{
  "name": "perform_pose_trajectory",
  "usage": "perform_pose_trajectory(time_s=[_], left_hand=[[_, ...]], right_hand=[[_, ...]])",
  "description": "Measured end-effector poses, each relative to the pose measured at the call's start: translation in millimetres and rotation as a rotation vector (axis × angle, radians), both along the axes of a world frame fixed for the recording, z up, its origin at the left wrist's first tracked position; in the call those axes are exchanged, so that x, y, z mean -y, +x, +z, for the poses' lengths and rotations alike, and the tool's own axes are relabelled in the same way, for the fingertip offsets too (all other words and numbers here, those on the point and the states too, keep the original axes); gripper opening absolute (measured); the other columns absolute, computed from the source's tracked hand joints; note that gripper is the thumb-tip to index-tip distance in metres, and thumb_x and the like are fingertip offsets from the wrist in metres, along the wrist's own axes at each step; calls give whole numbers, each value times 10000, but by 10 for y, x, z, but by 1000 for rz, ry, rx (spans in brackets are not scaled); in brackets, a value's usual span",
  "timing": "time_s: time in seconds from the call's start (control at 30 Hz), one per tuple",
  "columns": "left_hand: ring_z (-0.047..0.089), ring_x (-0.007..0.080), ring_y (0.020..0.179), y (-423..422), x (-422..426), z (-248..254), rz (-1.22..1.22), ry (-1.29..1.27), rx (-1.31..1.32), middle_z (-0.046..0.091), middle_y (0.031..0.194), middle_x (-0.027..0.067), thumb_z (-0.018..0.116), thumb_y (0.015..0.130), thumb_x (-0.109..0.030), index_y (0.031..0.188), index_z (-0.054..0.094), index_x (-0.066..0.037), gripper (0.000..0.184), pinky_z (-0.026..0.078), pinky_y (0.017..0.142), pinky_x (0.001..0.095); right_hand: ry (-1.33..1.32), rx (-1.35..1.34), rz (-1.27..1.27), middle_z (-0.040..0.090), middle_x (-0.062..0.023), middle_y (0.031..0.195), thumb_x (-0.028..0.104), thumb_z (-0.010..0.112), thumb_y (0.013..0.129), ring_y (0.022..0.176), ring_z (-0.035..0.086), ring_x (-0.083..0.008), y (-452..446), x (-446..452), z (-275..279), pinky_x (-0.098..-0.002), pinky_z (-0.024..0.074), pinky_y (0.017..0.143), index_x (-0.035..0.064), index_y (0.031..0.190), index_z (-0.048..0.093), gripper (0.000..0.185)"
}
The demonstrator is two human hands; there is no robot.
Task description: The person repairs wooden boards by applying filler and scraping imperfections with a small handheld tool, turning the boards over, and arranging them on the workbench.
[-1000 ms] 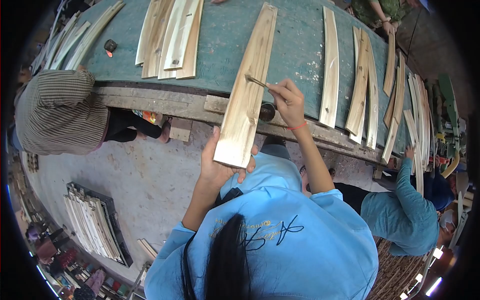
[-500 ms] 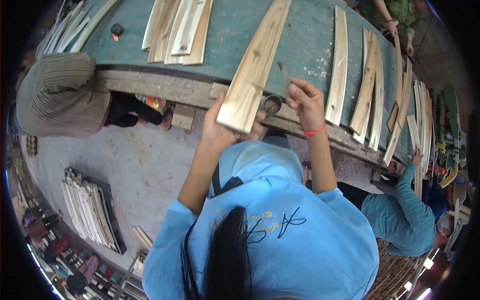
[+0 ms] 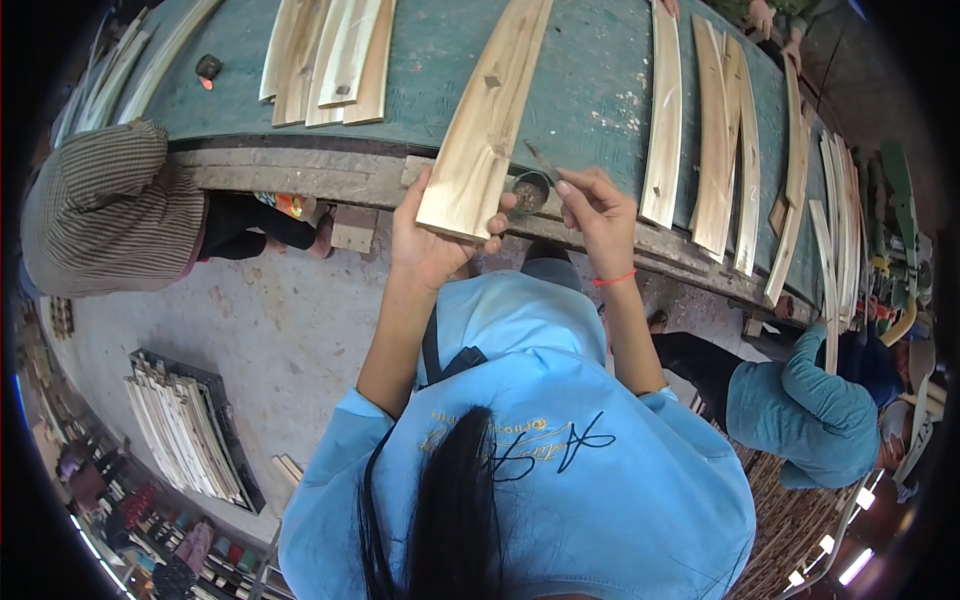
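A long pale wooden board (image 3: 485,125) with a dark knot slants away from me over the table edge. My left hand (image 3: 425,235) is wrapped around its near end, thumb on one side and fingertips on the other. In my right hand (image 3: 600,215) is a small putty knife (image 3: 545,162), pinched between thumb and fingers, its thin blade pointing up and left. The blade is just right of the board, and I see no contact between them. Close by, a small round tin (image 3: 530,192) with brown, grainy contents sits between my hands, partly hidden by my left fingers.
More boards lie on the green table (image 3: 590,60) to the left (image 3: 335,60) and right (image 3: 664,120). A dark lump (image 3: 208,67) is at far left. Co-workers stand left (image 3: 100,210) and right (image 3: 800,400), and another's hands (image 3: 762,18) show at top right. Stacked slats (image 3: 185,430) stand on the floor.
My right hand and the putty knife have moved down and left, closer to the tin. The board has shifted slightly left with my left hand. Another person's fingers now touch a board at the top.
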State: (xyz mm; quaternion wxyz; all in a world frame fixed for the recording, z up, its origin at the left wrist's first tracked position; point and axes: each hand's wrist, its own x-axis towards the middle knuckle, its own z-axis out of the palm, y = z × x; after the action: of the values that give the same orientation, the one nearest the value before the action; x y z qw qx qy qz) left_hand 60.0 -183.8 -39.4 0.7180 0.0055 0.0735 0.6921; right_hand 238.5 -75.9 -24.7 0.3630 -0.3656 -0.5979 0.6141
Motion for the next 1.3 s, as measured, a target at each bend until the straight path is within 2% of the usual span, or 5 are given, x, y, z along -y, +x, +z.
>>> perform_pose_trajectory(time_s=[0.23,0.6,1.1,1.27,1.3], left_hand=[[523,354,806,14,50,-20,-4,-22,31,491,1129,355,269,970,-507,1368,324,46,683,485,594,427],[601,348,733,24,71,43,17,-117,-103,558,1018,327,236,956,-554,1343,369,23,707,504,539,428],[568,358,741,-47,78,36,29,-73,-121,535,1046,338,264,964,-523,1347,359,39,687,508,522,417],[609,339,717,-58,87,47,22,-122,-161,568,1002,326,257,948,-550,1328,385,34,708,515,506,420],[608,342,722,-71,90,39,14,-123,-167,567,1002,326,263,946,-553,1329,386,32,710,514,507,422]], right_hand=[[26,0,-10,541,-21,811,-23,621,846,579,505,-58,-106,112,-72,-204,390,498,-25,987,682,153],[1197,499,6,533,-69,776,-47,647,709,607,569,-209,-129,146,23,-319,472,534,51,973,680,283],[486,229,-14,541,-84,727,-53,641,776,590,544,-153,-194,15,15,-265,436,542,-3,934,703,176],[660,270,52,572,-51,738,-41,651,797,589,525,-106,-232,28,56,-252,402,511,-16,943,704,158],[168,110,127,559,-34,730,-22,643,817,576,508,-97,-201,45,119,-243,380,492,-9,969,698,162]])
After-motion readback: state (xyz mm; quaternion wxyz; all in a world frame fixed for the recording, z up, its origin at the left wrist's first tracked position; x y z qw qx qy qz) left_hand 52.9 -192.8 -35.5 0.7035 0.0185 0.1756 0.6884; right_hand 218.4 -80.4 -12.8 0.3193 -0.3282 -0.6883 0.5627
